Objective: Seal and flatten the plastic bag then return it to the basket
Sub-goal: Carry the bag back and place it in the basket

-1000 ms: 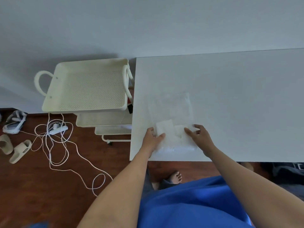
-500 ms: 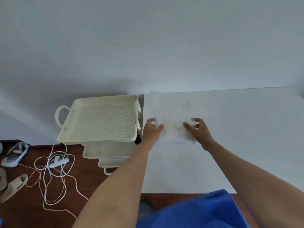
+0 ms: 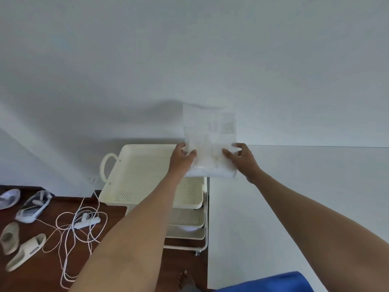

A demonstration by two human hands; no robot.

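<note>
The clear plastic bag [image 3: 210, 135], with faint print near its top, stands upright in the air over the gap between cart and table. My left hand [image 3: 182, 158] pinches its lower left edge and my right hand [image 3: 242, 158] pinches its lower right edge. The bag's bottom end looks thicker and whiter, with something pale inside. Below and to the left sits the cream perforated basket [image 3: 136, 178], the top tray of a rolling cart, holding nothing visible.
A white table [image 3: 294, 207] fills the right side, its left edge against the cart. Two lower cart trays [image 3: 187, 224] show beneath the basket. On the brown floor lie a white power strip with tangled cable [image 3: 86, 221], slippers [image 3: 23, 249] and shoes [image 3: 33, 205]. A grey wall is behind.
Both hands have lifted the bag off the table and carried it up and leftward, over the basket's right edge. The head camera has tilted up, showing more wall.
</note>
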